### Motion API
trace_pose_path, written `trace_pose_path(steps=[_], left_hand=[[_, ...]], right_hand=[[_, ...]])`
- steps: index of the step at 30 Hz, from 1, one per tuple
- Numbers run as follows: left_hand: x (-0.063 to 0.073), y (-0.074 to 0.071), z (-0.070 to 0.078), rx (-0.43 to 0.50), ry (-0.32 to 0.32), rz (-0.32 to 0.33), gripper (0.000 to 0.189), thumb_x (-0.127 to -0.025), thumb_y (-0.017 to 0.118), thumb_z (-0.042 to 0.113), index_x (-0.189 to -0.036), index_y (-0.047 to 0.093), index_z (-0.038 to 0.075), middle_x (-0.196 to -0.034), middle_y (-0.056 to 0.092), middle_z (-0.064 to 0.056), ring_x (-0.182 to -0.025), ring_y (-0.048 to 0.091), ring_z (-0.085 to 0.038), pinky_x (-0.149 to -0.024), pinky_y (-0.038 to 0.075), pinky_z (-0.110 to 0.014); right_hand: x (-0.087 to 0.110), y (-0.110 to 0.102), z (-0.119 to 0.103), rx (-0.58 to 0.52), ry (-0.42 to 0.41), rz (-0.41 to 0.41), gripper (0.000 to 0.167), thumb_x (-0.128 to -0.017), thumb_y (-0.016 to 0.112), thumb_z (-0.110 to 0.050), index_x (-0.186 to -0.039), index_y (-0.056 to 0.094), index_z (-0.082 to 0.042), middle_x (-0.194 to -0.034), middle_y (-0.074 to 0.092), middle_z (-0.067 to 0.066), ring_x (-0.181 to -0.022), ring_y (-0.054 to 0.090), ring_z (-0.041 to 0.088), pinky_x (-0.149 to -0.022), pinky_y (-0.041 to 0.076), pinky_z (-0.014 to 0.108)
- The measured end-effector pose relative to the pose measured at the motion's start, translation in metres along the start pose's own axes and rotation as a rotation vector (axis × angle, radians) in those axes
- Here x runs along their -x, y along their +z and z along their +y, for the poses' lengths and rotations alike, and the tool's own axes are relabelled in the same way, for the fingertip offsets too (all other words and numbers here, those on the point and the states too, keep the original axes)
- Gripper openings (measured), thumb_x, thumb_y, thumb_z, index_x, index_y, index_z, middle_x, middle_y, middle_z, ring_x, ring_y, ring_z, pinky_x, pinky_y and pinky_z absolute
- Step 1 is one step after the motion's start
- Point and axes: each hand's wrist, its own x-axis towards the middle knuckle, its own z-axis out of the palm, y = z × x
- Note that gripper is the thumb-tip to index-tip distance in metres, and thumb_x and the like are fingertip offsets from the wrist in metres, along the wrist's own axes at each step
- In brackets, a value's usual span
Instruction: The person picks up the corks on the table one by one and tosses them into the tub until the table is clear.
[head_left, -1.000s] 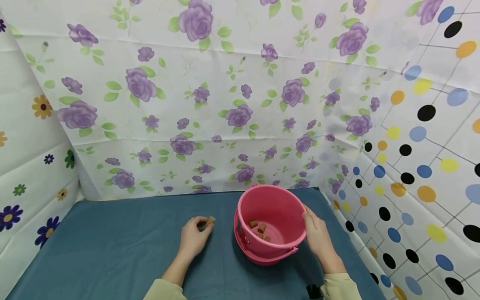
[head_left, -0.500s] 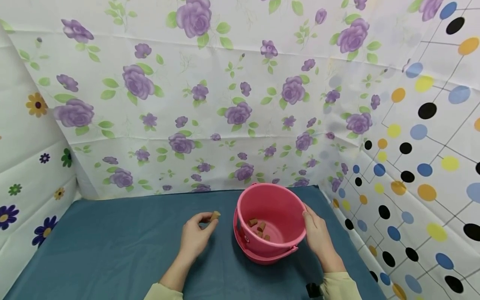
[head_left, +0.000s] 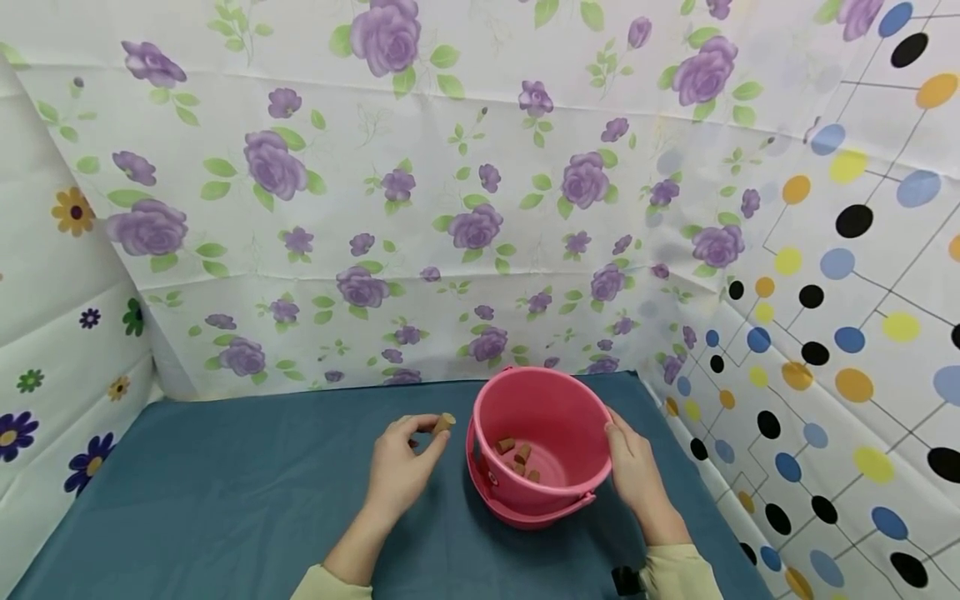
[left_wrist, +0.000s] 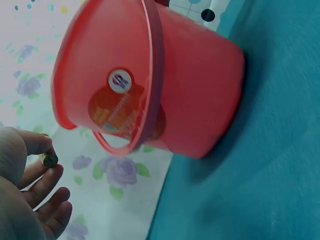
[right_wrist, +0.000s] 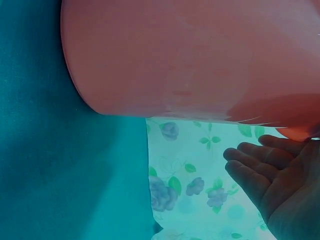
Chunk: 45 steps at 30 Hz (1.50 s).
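Note:
My left hand (head_left: 400, 467) pinches a small brown cork (head_left: 445, 423) between thumb and fingertips, left of the pink bucket (head_left: 543, 429) and apart from it. In the left wrist view, the cork (left_wrist: 49, 160) shows end-on between the fingertips, with the other fingers loosely bent. Several similar corks (head_left: 522, 454) lie on the bucket's floor. The bucket's handle (head_left: 491, 502) hangs down along its near left side. At the bucket's right rim, my right hand (head_left: 637, 467) holds the edge by the thumb and forefinger; in the right wrist view its other fingers (right_wrist: 250, 177) extend beside the wall.
A blue-green cloth (head_left: 247, 492) covers the table. White curtains with purple flowers (head_left: 360, 200) stand at the back, and a dotted curtain (head_left: 840, 358) runs along the right side. A flowered curtain (head_left: 67, 367) borders the left. A label (left_wrist: 120, 107) marks the bucket's outside.
My left hand has moved right and slightly upward with the cork, closer to the bucket. The right hand and the bucket have stayed in place.

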Motion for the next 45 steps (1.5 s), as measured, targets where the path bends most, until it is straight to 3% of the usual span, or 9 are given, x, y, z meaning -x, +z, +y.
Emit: trace_pose_path(steps=[5, 12, 20, 26, 32, 40, 45], left_hand=[[0.001, 0.001, 0.017, -0.014, 0.078, 0.001, 0.019, -0.095, 0.085, 0.018, -0.114, 0.082, 0.014, -0.105, 0.074, 0.004, -0.1, 0.064, -0.017, -0.084, 0.056, -0.044], [0.001, 0.004, 0.042, 0.026, 0.118, -0.049, 0.021, -0.096, 0.085, 0.019, -0.116, 0.081, 0.014, -0.11, 0.074, 0.005, -0.103, 0.062, -0.014, -0.088, 0.055, -0.045], [0.002, 0.015, 0.062, 0.037, 0.167, -0.087, 0.024, -0.095, 0.085, 0.018, -0.118, 0.08, 0.012, -0.112, 0.073, 0.004, -0.108, 0.061, -0.015, -0.091, 0.057, -0.045], [0.002, 0.025, 0.076, -0.01, 0.214, -0.121, 0.026, -0.094, 0.086, 0.018, -0.119, 0.081, 0.014, -0.114, 0.074, 0.004, -0.111, 0.06, -0.015, -0.087, 0.06, -0.042], [0.001, 0.033, 0.085, -0.083, 0.264, -0.155, 0.027, -0.093, 0.087, 0.021, -0.119, 0.082, 0.014, -0.114, 0.074, 0.004, -0.11, 0.06, -0.014, -0.086, 0.06, -0.036], [0.0, 0.041, 0.091, -0.123, 0.305, -0.162, 0.025, -0.092, 0.087, 0.022, -0.116, 0.084, 0.014, -0.111, 0.075, 0.003, -0.107, 0.062, -0.015, -0.086, 0.06, -0.036], [-0.004, 0.047, 0.1, -0.139, 0.324, -0.2, 0.024, -0.095, 0.085, 0.025, -0.116, 0.084, 0.015, -0.111, 0.075, 0.003, -0.109, 0.063, -0.015, -0.089, 0.06, -0.035]], right_hand=[[0.001, 0.001, 0.0, -0.008, -0.009, 0.002, 0.055, -0.119, 0.033, -0.034, -0.163, 0.042, -0.001, -0.143, 0.066, 0.02, -0.13, 0.066, 0.037, -0.106, 0.05, 0.06], [0.0, 0.001, 0.001, -0.011, -0.009, -0.004, 0.057, -0.119, 0.032, -0.035, -0.164, 0.04, 0.0, -0.145, 0.065, 0.021, -0.131, 0.065, 0.038, -0.107, 0.049, 0.061], [0.0, 0.001, 0.001, -0.012, -0.01, -0.002, 0.056, -0.119, 0.032, -0.035, -0.163, 0.041, -0.001, -0.146, 0.064, 0.022, -0.132, 0.064, 0.039, -0.108, 0.049, 0.061], [0.0, 0.001, 0.002, -0.006, -0.006, -0.003, 0.057, -0.119, 0.032, -0.035, -0.163, 0.041, -0.001, -0.146, 0.064, 0.022, -0.132, 0.064, 0.039, -0.107, 0.049, 0.062], [0.0, 0.001, 0.004, -0.001, -0.011, 0.002, 0.057, -0.119, 0.031, -0.035, -0.163, 0.041, -0.001, -0.143, 0.066, 0.021, -0.129, 0.066, 0.039, -0.106, 0.051, 0.062], [0.001, 0.002, 0.004, 0.008, -0.003, 0.019, 0.054, -0.119, 0.033, -0.032, -0.16, 0.047, 0.001, -0.138, 0.068, 0.023, -0.125, 0.067, 0.039, -0.105, 0.051, 0.063], [-0.001, 0.001, 0.005, 0.003, -0.016, 0.014, 0.055, -0.119, 0.032, -0.033, -0.161, 0.045, 0.0, -0.141, 0.067, 0.022, -0.127, 0.067, 0.039, -0.105, 0.052, 0.063]])
